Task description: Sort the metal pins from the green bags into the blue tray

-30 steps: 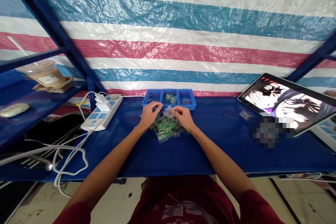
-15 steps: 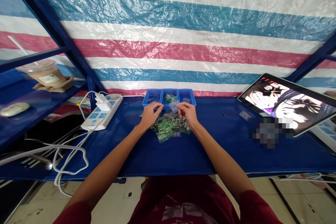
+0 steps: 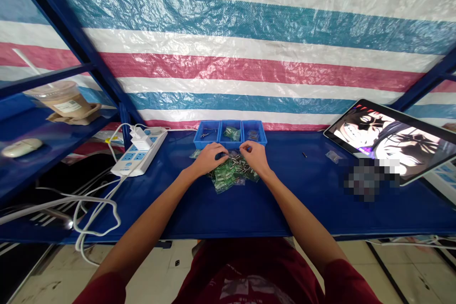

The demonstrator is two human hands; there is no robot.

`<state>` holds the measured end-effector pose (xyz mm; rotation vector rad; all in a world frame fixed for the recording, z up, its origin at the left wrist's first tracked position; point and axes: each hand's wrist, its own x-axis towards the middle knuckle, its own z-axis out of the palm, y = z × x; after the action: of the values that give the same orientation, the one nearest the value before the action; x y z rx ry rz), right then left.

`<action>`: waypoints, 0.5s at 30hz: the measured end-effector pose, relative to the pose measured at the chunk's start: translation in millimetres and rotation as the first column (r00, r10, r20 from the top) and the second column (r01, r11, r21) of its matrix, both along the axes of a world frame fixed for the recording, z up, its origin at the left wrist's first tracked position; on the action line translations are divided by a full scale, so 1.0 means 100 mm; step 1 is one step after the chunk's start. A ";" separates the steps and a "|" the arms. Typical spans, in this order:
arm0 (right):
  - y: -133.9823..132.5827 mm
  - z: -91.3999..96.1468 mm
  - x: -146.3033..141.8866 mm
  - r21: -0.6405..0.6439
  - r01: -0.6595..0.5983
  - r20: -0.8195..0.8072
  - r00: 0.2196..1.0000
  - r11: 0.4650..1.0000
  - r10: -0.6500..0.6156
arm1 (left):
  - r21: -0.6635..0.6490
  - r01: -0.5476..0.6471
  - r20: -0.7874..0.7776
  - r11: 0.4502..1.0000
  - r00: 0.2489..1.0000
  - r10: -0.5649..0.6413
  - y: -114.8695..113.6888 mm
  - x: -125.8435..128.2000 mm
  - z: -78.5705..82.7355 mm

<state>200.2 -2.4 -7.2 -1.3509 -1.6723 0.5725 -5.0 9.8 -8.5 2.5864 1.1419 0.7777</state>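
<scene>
My left hand (image 3: 211, 158) is over the left side of a pile of small metal screws or pins (image 3: 242, 167) and green-tinted plastic bags (image 3: 225, 178). Its thumb and index finger curve toward each other, tips close together at the pile. On the pile's right side, my right hand (image 3: 255, 156) has thumb and fingers bent into a pinch. Whatever either hand may hold is too small to make out. Just beyond is a blue three-part bin (image 3: 231, 144). Metal pieces lie in its left compartment, green bags (image 3: 232, 133) in the middle, clear bags (image 3: 253, 135) in the right.
A white power strip (image 3: 139, 157) with a plugged-in charger is at the left, its cables (image 3: 96, 218) hanging nearby. At the right stand a lit tablet (image 3: 395, 140), a small clear packet (image 3: 333, 156) and one loose metal piece (image 3: 304, 154). A cup (image 3: 64, 99) sits on the left shelf.
The clear bag at my right fingertips is no longer there, and clear bags show in the right compartment. My left hand has shifted right and lower over the pile; my right hand has lowered slightly.
</scene>
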 end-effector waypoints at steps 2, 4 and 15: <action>0.00 -0.02 0.01 -0.020 -0.042 0.212 0.976 0.999 0.045 | 0.013 0.010 -0.021 1.000 1.000 -0.009 0.01 -0.01 -0.01; 0.00 -0.03 -0.01 -0.055 -0.075 0.327 0.941 0.996 0.089 | 0.025 -0.001 -0.018 1.000 1.000 0.001 0.01 -0.02 -0.01; 0.00 -0.10 -0.05 -0.042 -0.133 0.413 0.900 0.990 0.139 | 0.036 -0.030 0.028 0.999 0.999 0.029 0.00 -0.01 0.03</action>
<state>195.0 -2.6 -17.0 -1.4443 -2.1233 0.3901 -6.1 9.4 -5.5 2.5856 1.1709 0.8450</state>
